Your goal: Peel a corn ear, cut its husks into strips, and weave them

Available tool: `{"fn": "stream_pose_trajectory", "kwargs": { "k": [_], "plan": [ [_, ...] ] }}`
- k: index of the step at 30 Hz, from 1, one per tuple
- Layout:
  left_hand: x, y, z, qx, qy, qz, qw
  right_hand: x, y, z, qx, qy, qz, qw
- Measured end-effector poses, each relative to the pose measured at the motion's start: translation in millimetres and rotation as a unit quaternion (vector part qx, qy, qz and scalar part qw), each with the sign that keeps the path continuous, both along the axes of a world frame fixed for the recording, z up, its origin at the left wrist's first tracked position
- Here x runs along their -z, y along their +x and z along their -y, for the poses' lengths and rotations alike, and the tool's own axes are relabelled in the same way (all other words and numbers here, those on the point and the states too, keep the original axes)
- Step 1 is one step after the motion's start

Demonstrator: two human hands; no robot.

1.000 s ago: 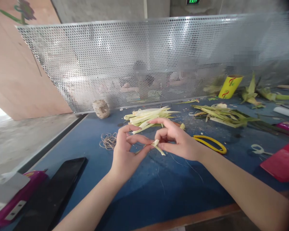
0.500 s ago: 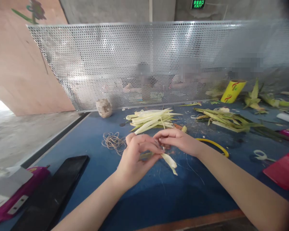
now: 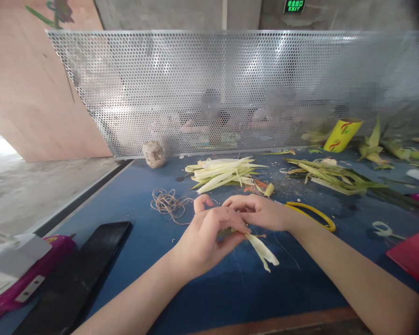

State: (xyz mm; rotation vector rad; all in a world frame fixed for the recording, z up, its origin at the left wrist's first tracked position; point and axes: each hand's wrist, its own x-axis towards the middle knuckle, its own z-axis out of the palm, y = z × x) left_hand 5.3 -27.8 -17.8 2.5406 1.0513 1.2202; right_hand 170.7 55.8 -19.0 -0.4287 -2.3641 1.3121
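Note:
Between thumb and index finger, my left hand (image 3: 209, 235) pinches a pale corn husk strip (image 3: 263, 253). The strip's split end points down and to the right over the blue table. My right hand (image 3: 261, 211) is closed just behind it, fingers curled and partly hidden by the left hand. What they grip does not show clearly. A thin brown end sticks out beside the husk. Left of the hands lies a loose tangle of twine (image 3: 169, 204). Beyond them sits a pile of pale corn husks (image 3: 225, 174). Yellow-handled scissors (image 3: 312, 214) rest by my right wrist, their blades hidden.
A black phone (image 3: 87, 270) and a purple device (image 3: 24, 274) lie at the left on the blue table (image 3: 202, 302). Greener husks (image 3: 331, 177), a yellow roll (image 3: 342, 135) and a red object (image 3: 414, 253) are to the right. A perforated metal screen (image 3: 181, 93) stands behind, with people beyond it.
The husk shows longer and has swung down and right from the left fingertips. My left hand has turned over it, and the right hand has drawn in behind. The view has shifted slightly.

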Motion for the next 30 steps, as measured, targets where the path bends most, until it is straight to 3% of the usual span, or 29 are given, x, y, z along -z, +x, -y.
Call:
{"fn": "stream_pose_trajectory", "kwargs": {
  "k": [10, 18, 23, 30],
  "plan": [
    [3.7, 4.1, 2.2, 0.047, 0.039, -0.006, 0.998, 5.0, 2.9, -12.1, -0.089, -0.103, 0.055, 0.989],
    [7.4, 9.7, 4.4, 0.108, 0.049, -0.068, 0.991, 10.3, 3.8, -16.7, -0.145, -0.058, 0.104, 0.982],
    [7.2, 10.8, 4.6, 0.097, 0.081, -0.085, 0.988, 9.4, 2.6, -14.3, -0.104, -0.046, 0.083, 0.990],
    [10.0, 1.2, 0.6, 0.031, 0.088, -0.086, 0.992, 7.2, 3.8, -16.0, 0.005, -0.100, -0.026, 0.995]
  ]
}}
